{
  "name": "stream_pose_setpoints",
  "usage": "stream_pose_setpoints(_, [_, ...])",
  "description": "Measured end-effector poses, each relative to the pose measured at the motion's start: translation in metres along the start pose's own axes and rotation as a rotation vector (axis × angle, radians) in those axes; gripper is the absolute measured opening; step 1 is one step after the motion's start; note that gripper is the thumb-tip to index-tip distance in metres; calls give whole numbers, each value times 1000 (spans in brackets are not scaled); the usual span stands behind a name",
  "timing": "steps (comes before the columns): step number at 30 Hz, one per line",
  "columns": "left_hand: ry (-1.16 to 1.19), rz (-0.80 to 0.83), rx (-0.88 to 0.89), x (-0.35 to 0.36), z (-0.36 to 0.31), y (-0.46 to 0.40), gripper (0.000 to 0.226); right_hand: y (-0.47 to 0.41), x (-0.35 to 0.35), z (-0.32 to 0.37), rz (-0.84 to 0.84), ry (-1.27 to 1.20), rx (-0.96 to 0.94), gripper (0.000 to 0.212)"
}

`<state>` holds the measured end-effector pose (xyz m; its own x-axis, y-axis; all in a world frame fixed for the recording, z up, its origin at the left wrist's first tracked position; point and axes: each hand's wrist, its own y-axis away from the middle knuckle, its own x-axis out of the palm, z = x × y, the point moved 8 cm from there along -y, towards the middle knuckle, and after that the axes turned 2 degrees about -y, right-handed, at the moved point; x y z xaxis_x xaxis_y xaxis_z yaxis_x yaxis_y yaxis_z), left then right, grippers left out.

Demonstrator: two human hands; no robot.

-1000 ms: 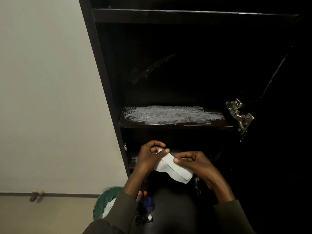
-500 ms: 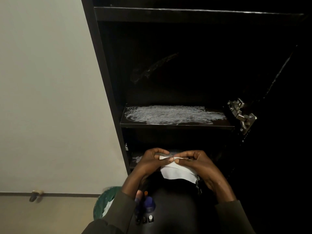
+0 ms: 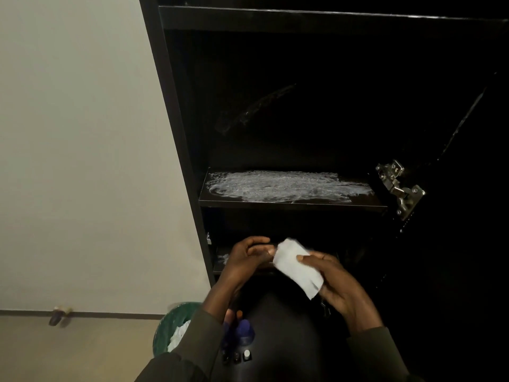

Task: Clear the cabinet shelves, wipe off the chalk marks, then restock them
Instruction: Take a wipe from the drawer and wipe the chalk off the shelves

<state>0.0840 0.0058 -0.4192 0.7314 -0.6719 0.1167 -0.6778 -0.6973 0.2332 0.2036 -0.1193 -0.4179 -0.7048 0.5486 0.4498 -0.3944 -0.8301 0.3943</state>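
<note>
Pinching a folded white wipe [image 3: 296,267] under my thumb, my right hand [image 3: 336,285] holds it in front of the lower shelf [image 3: 220,267]. My left hand [image 3: 243,259] sits just beside the wipe's upper edge, fingers curled, fingertips at the cloth; whether they grip it I cannot tell. Below my left sleeve, small bottles [image 3: 242,330] stand beside a green-lined bin [image 3: 170,326]. Farther in, white chalk marks [image 3: 283,186] smear the middle shelf [image 3: 292,204] of the black cabinet [image 3: 176,133], near a metal hinge [image 3: 399,188].

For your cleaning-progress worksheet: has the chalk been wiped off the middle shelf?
No, the middle shelf is covered by a broad white chalk smear, while the white wipe sits in the right hand below it.
</note>
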Motion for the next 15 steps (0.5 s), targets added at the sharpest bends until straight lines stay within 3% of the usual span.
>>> stream_pose_setpoints(3, [51,-99,-52,-8,5,0,13,-6,-20,-7,-96,-450,37,31])
stream_pose_setpoints(5, [71,-131,-71,-13,9,0,8,-10,-38,-12,-173,-568,15,35])
stream_pose_setpoints(8, [84,-164,-93,-17,13,-1,9,-17,-54,-20,-294,-589,-8,33])
stream_pose_setpoints(11, [103,-186,-83,-20,12,-2,9,-27,-64,-30,-305,-670,-13,58])
stream_pose_setpoints(15, [148,-236,-57,-26,13,-2,13,-30,-83,-29,-557,-339,-130,46])
